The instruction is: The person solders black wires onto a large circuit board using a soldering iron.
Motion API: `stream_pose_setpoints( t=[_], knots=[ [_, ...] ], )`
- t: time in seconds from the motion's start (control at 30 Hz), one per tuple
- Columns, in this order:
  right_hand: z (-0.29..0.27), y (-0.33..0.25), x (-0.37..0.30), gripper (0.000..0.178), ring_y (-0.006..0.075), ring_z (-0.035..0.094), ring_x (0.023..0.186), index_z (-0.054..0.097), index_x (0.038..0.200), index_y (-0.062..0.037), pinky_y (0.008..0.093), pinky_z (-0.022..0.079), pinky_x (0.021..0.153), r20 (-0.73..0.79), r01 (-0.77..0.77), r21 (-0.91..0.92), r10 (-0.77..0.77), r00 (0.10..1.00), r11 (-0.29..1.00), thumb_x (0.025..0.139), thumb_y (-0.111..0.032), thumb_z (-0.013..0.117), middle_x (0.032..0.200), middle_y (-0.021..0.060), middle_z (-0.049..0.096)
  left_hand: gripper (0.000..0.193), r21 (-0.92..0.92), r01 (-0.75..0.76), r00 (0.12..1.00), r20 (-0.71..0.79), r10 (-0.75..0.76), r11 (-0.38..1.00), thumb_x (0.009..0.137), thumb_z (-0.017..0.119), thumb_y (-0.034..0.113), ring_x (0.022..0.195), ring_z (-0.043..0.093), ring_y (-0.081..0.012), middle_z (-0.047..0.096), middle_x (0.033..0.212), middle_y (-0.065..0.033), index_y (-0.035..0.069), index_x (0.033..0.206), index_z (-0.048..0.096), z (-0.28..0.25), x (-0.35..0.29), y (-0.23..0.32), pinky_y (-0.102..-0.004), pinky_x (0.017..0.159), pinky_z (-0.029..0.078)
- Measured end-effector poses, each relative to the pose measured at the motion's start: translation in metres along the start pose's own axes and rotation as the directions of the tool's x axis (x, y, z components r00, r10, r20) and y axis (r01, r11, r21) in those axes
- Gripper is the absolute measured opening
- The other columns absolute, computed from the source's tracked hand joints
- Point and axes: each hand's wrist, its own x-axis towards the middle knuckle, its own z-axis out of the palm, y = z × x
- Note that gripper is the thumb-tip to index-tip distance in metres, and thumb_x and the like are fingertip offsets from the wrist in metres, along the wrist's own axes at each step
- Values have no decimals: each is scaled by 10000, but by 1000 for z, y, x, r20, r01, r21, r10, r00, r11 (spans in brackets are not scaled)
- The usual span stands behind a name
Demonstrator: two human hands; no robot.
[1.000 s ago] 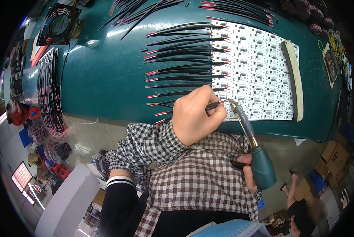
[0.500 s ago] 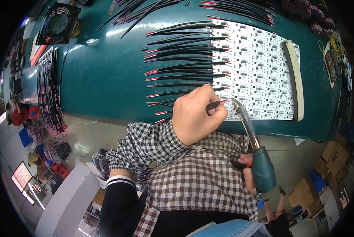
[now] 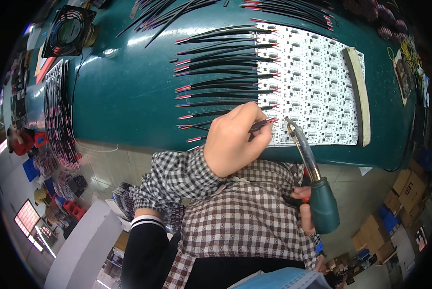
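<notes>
My left hand (image 3: 235,139) is closed around a short black cable (image 3: 261,125), its stripped red and pale ends pointing right over the near left edge of the white circuit board panel (image 3: 317,86). In my right hand (image 3: 303,212) is a soldering iron (image 3: 324,207) with a green handle, its bent metal tip over the board, slightly right of the wire ends and apart from them. Several black cables (image 3: 216,86) lie in a row across the panel's left edge, their right ends on the board. My left fingers hide part of the held cable.
A pale bar (image 3: 359,96) lies along the panel's right side. More loose cables (image 3: 177,14) are at the far edge of the green table (image 3: 124,96). A black fan (image 3: 69,31) stands far left, near a stack of wired strips (image 3: 58,111). Cardboard boxes (image 3: 408,192) stand right.
My left hand has drawn back slightly left, its fingers a little looser on the cable. The iron's tip has shifted slightly right and away from the wire ends.
</notes>
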Motion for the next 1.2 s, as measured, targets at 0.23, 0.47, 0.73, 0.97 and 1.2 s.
stream_pose_setpoints(
  t=[0.23, 0.47, 0.73, 0.97, 1.2],
  knots=[
    [0, -2, 3, 351, 271, 674, 876, 580, 1063, 104, 351, 595, 757, 5, -29, 153, 29, 1000, 988, 853, -139, 721, 945, 189, 634, 199, -286, -131, 991, -58, 119, 949, 986, 496, -4, 740, 638, -173, 650, 930, -113, -37, 1146, 611, -19, 0, -21, -266, 676, 534],
    [1, -3, -1, 463, 289, 662, 961, 575, 1118, 86, 370, 608, 779, -59, -44, 236, 60, 996, 971, 842, -230, 768, 1014, 181, 623, 237, -85, 24, 960, 280, 0, 996, 986, 536, 72, 687, 615, -167, 631, 799, -84, 7, 1213, 561, -45, -1, 32, -269, 654, 488],
    [2, 11, -12, 555, 319, 658, 1038, 508, 1254, 76, 358, 620, 764, -55, -43, 246, 58, 997, 968, 853, -216, 757, 1085, 191, 631, 121, -74, 69, 960, 277, -46, 995, 920, 655, 90, 626, 591, -158, 644, 773, -85, -6, 960, 594, -16, -6, 6, -260, 606, 482],
    [2, 15, -13, 567, 336, 664, 1048, 484, 1280, 88, 353, 625, 763, -16, -69, 255, 76, 997, 964, 850, -167, 751, 1131, 231, 638, 99, -95, 106, 954, 292, -74, 990, 912, 657, 77, 635, 573, -94, 635, 742, -62, -10, 923, 612, -17, -1, 4, -249, 595, 472],
    [1, 18, -13, 557, 339, 658, 1066, 478, 1289, 86, 361, 622, 783, 7, -72, 260, 72, 997, 963, 850, -135, 740, 1149, 242, 631, 90, -234, 241, 941, 293, -169, 942, 915, 648, 68, 639, 574, -84, 635, 729, -54, -15, 917, 611, -17, 0, 4, -236, 584, 449]
  ],
)
